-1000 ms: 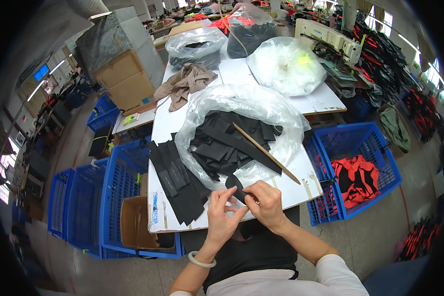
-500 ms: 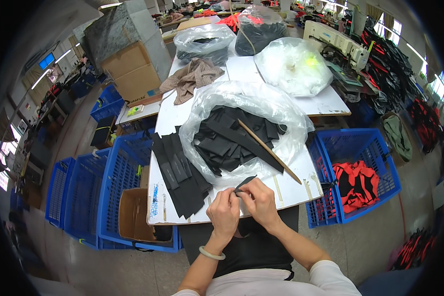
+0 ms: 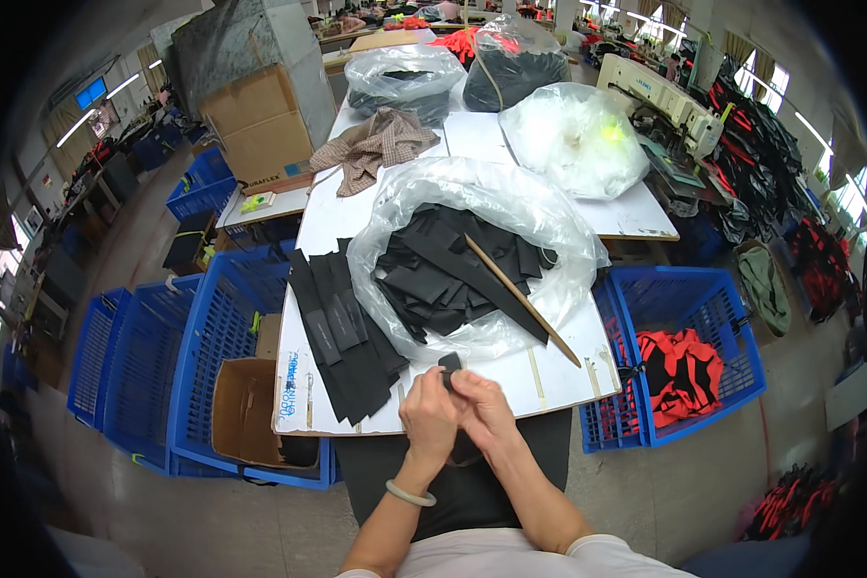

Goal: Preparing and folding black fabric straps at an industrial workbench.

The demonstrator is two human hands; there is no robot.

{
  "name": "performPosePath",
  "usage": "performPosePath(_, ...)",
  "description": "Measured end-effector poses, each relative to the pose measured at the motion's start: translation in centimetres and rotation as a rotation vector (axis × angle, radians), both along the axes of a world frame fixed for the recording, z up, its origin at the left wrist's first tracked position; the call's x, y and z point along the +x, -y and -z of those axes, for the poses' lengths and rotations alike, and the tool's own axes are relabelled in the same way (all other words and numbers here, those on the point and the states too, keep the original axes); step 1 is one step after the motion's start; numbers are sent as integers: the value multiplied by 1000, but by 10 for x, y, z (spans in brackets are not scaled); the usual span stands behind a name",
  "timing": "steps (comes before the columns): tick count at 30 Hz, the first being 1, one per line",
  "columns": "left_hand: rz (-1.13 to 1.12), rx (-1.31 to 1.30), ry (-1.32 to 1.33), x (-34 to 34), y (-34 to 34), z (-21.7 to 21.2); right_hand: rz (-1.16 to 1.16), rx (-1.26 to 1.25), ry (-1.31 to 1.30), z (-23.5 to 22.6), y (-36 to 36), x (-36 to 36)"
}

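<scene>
Close together at the table's front edge, my left hand [image 3: 430, 414] and my right hand [image 3: 482, 408] are both closed on one black fabric strip [image 3: 450, 364]. Its short end pokes up above my fingers; the rest is hidden by my hands. Just beyond them, a clear plastic bag [image 3: 573, 222] lies open with its rim rolled down, full of black fabric pieces [image 3: 433, 279]. A pointed wooden stick [image 3: 520, 299] rests slanting over the bag's right side. Left of the bag, several flat black strips [image 3: 342, 337] lie in an overlapping row on the white table [image 3: 303, 385].
Blue crates [image 3: 188, 385] stand left of the table, one with a cardboard box [image 3: 246, 409]. A blue crate [image 3: 742, 376] at right holds red-and-black garments [image 3: 679, 376]. Farther back are a checked cloth [image 3: 376, 149], more plastic bags [image 3: 573, 140] and a sewing machine [image 3: 660, 91].
My right hand has moved left and slightly down, closer against my left hand. The strip's end now points upward instead of slanting to the right. The view has shifted slightly.
</scene>
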State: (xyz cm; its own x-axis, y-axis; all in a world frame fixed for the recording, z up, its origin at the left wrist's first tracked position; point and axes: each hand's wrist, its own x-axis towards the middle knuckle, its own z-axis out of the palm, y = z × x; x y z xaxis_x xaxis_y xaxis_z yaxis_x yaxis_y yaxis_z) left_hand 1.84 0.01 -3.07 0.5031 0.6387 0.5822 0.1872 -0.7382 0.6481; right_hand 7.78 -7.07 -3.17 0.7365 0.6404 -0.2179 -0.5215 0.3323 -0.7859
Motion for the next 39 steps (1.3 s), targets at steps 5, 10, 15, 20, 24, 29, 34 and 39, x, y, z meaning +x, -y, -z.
performPosePath(5, 192, -263, -32, -22, -9, -1, -327, -37, -336, -8, -1, 13)
performPosePath(10, 122, -657, 267, 1, -7, -12, -44, -280, 746, -23, -17, 28)
performPosePath(15, 77, -793, 524, 12, 1, -11, 84, -294, 1087, -27, -12, 23)
performPosePath(20, 197, -989, 613, 16, 2, -11, 322, -386, 1296, -26, -20, 13)
performPosePath(24, 328, -1295, 632, 12, -1, -15, 381, -397, 1284, -30, -21, 7)
performPosePath(29, 492, -1503, 713, 2, -15, -5, 192, -98, 671, -19, -19, 20)
performPosePath(34, 612, -1487, 696, -2, -14, -20, -170, 367, -176, -31, -6, 24)
performPosePath(39, 527, -1356, 694, -1, -11, -23, 35, -32, 366, -52, -9, 21)
